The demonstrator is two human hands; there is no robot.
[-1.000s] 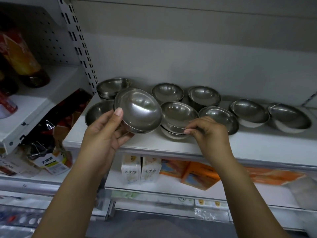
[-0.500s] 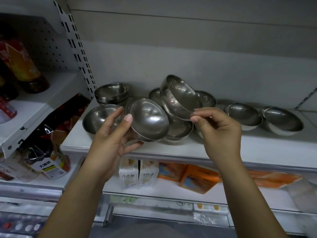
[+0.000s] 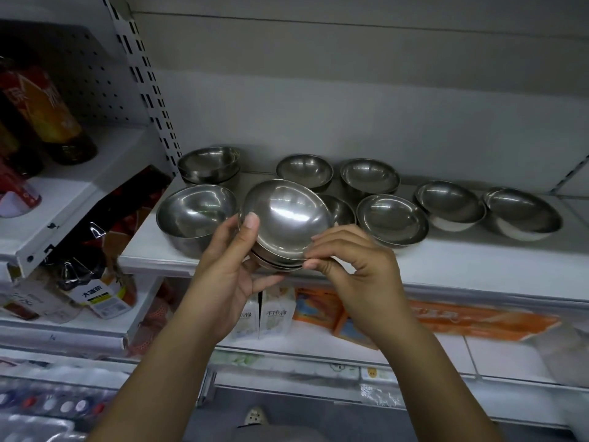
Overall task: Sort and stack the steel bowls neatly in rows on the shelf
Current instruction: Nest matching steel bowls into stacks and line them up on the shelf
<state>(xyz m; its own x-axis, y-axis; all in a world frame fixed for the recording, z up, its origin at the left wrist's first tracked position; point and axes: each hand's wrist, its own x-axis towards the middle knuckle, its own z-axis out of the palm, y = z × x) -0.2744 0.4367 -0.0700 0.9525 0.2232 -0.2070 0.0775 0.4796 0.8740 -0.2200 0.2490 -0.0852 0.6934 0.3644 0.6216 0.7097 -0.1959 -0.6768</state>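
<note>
Bowl that right hand (image 3: pixel 357 275) lifted now nested into steel bowl stack (image 3: pixel 287 218). Grip: left hand (image 3: pixel 223 275) cups stack at 8 o'clock, right hand pinches rim at 4 o'clock. Stack held over shelf (image 3: pixel 462 269) front edge; loose bowls (image 3: pixel 392 218) toward 3 o'clock not yet stacked.

There are nine steel bowls (image 3: pixel 392 218) or nested stacks (image 3: pixel 208 164), two white cartons (image 3: pixel 275 314), two hands (image 3: pixel 223 275) (image 3: pixel 357 272).

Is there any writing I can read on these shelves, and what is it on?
"大…" on the dark bottle's label: three characters, others blurred.
"不…" on the white cartons: others blurred.
Unreadable white characters on the red bottle.
Blurred print on the orange packs.
No writing on the steel bowls.
</note>
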